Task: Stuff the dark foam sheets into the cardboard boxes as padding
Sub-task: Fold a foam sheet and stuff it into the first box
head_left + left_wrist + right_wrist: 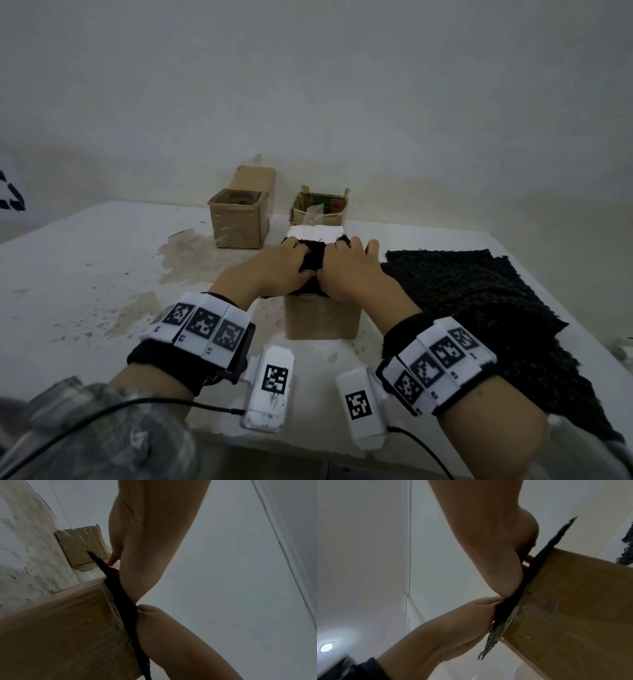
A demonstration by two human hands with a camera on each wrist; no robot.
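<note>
A brown cardboard box [322,320] stands at the table's middle. A dark foam sheet [313,260] lies bunched over its open top. My left hand [284,265] and right hand [349,270] press down on it side by side, thumbs meeting at the near edge and fingertips sunk into the foam at the far edge. In the left wrist view my left hand [145,547] lies against the foam [120,595] on the box [60,635]. In the right wrist view my right hand [488,547] pushes the foam [513,601], whose edges stick out past the box [573,601].
A stack of dark foam sheets [479,308] lies on the table to the right of the box. Two more open cardboard boxes [239,216] [320,209] stand at the back by the wall. A white flap [315,234] shows just behind my hands. The white table [85,274] is stained.
</note>
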